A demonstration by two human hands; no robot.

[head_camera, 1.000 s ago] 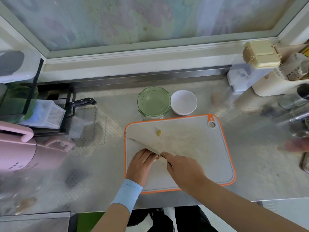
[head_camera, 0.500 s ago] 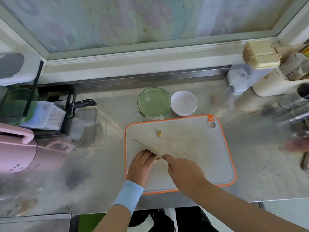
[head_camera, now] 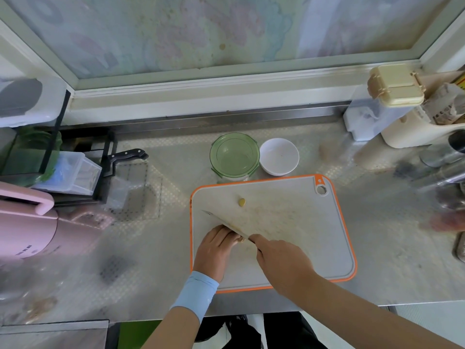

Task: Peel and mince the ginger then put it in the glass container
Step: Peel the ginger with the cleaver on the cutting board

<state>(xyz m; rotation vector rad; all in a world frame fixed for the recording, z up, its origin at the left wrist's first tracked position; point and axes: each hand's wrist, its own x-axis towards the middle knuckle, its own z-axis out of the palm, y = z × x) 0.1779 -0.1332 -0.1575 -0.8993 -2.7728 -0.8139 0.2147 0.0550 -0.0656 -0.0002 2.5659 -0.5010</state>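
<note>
Both forearms rise from the bottom edge toward the lower centre of the frame. The left hand (head_camera: 216,249), with a light-blue wrist band (head_camera: 195,293), lies knuckles-up, its fingers curled onto a small pale-yellow ginger piece (head_camera: 242,239). Just right of it, the bare-armed right hand (head_camera: 283,261) grips a steel-bladed knife (head_camera: 221,221) by the handle, knuckles up.

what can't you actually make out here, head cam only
- ginger: head view, nearly all hidden under the left hand and knife; peeled or not, unclear.
- knife handle: buried in the right hand.
- glass container: contents unclear through its green lid.
- metal items, right edge: blurred, cut off.
</note>
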